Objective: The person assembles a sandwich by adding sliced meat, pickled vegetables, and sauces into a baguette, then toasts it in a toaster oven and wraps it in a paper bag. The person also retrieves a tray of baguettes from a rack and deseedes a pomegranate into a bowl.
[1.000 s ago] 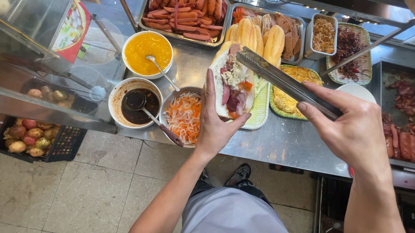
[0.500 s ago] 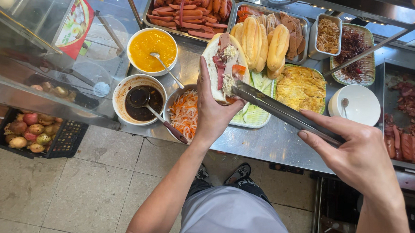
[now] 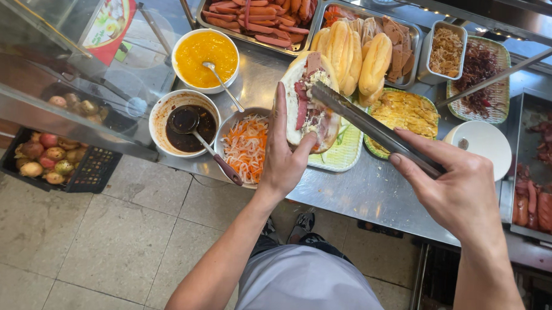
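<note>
Steel desk [image 3: 372, 192]: at left a dark sauce bowl [image 3: 182, 130], then shredded carrot salad [image 3: 245, 149]. The left hand [image 3: 285, 158] is wrapped around an open filled sandwich [image 3: 307, 107], held above the desk. The right hand [image 3: 461, 192] is clamped on metal tongs [image 3: 366, 124], whose tips rest on the filling.

Two hands: left [image 3: 283, 158], right [image 3: 461, 192]. One filled sandwich [image 3: 308, 101], one pair of tongs [image 3: 375, 128], three plain loaves [image 3: 353, 51], three sauce bowls [image 3: 206, 52], two spoons [image 3: 220, 86], one crate [image 3: 85, 176].
</note>
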